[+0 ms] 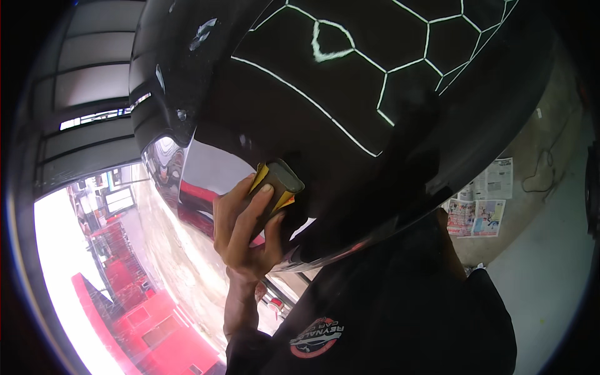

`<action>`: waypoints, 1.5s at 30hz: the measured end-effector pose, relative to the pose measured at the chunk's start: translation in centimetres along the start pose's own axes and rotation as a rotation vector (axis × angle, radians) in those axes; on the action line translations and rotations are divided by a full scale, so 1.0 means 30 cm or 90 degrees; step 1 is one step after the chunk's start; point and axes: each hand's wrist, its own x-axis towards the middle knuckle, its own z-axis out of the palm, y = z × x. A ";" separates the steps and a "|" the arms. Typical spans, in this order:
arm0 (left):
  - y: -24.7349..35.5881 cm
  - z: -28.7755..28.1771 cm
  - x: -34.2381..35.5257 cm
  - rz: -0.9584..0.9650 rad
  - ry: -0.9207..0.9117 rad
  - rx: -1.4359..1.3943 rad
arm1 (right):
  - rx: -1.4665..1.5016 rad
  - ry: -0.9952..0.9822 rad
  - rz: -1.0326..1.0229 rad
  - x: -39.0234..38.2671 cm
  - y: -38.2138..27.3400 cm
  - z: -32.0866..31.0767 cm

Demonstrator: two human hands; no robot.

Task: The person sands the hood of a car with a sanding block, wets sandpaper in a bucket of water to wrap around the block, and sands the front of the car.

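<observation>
My left hand (247,231) is closed around a small dark grey block (279,177) with yellow edges. Fingers grip one side and the thumb the other. The block is against or just in front of a glossy black, curved car body panel (281,119); I cannot tell whether it touches. White lines in a hexagon pattern are mirrored on the upper part of this panel. Of my right arm (455,250) only a narrow strip of skin shows beside my black shirt (400,300); the right hand itself is out of sight.
Sheets of newspaper (478,215) lie on the floor (544,250) at the right, near a thin dark cord (540,178). A shiny lamp-like part (165,156) sits at the panel's left edge. Red furniture or shelving (150,325) stands at the lower left in bright light.
</observation>
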 end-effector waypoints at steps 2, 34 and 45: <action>0.012 0.016 0.026 0.000 0.007 0.005 | 0.009 -0.012 -0.009 -0.029 -0.032 -0.014; 0.010 0.010 -0.019 0.007 0.040 0.074 | -0.019 -0.043 -0.066 -0.031 -0.187 -0.055; 0.012 0.026 -0.003 0.024 0.043 0.057 | -0.016 -0.034 -0.061 -0.019 -0.166 -0.041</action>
